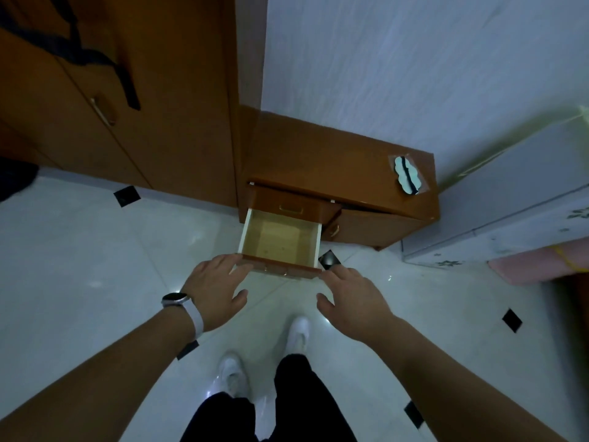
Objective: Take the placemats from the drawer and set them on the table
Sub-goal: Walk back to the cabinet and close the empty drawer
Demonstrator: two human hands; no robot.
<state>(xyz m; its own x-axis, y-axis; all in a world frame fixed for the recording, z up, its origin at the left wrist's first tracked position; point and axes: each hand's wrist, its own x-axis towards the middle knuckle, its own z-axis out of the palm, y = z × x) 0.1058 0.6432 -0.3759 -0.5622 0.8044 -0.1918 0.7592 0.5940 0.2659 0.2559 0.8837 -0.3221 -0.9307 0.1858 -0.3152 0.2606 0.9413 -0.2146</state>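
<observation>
A low brown cabinet (334,161) stands against the wall. Its lower drawer (280,240) is pulled out over the floor, and its pale wooden bottom shows nothing inside. My left hand (216,288), with a watch on the wrist, reaches to the drawer's front left corner, fingers spread and touching the front edge. My right hand (350,298) hovers at the front right corner, fingers apart and empty. A pale blue scalloped mat in a clear sleeve (408,175) lies on the cabinet top at the right end.
A tall brown wardrobe (127,90) rises at the left with a dark strap hanging on it. A white chest with flower print (510,218) and a pink edge (541,266) stand at the right. My white shoes are on the glossy tiled floor (79,250).
</observation>
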